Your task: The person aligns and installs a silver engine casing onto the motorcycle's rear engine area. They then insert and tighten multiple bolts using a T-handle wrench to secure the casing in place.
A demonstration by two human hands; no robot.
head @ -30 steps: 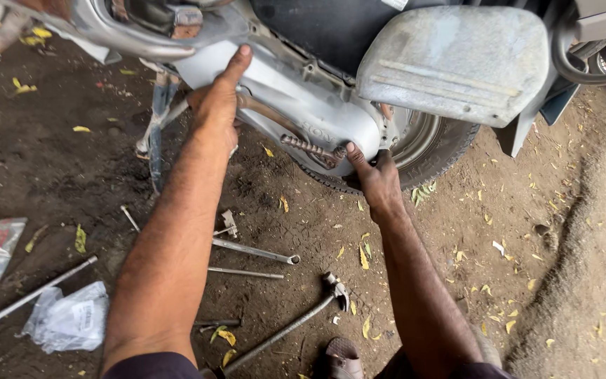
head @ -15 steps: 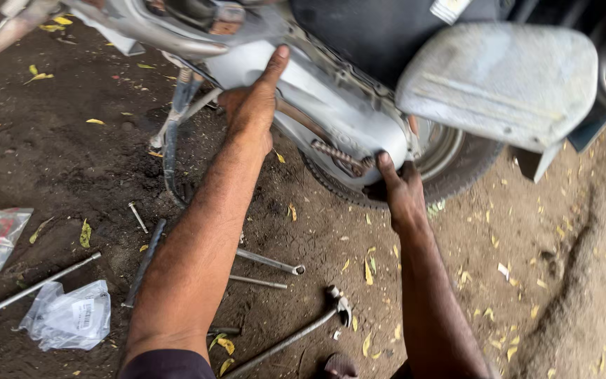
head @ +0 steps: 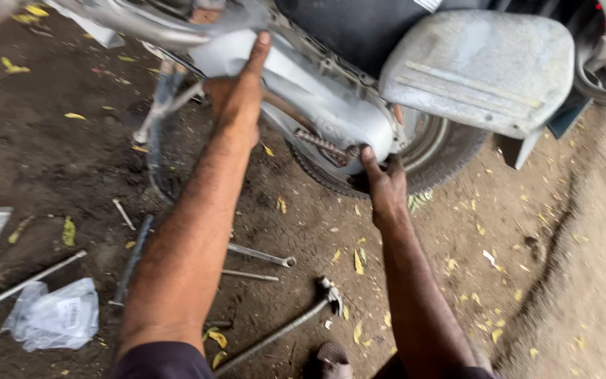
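Observation:
A scooter stands on bare dirt, its silver engine and transmission casing (head: 317, 105) low over the ground in front of the rear wheel (head: 443, 151). My left hand (head: 236, 95) lies flat on the front part of the casing, fingers stretched upward. At the casing's rear lower end, beside the tyre and a coiled spring (head: 320, 144), my right hand (head: 381, 184) presses from below with its fingers curled against the metal. Neither hand holds a tool.
A grey exhaust cover (head: 482, 67) juts over the wheel. On the dirt lie a long wrench (head: 282, 330), two thin rods (head: 257, 256), a dark bar (head: 131, 260), a long metal rod (head: 26, 284) and clear plastic bags (head: 54, 316). A sandalled foot (head: 331, 361) is at the bottom.
The view has shifted, so the scooter sits further right in frame. Both hands stay on the casing, the left one sliding slightly higher.

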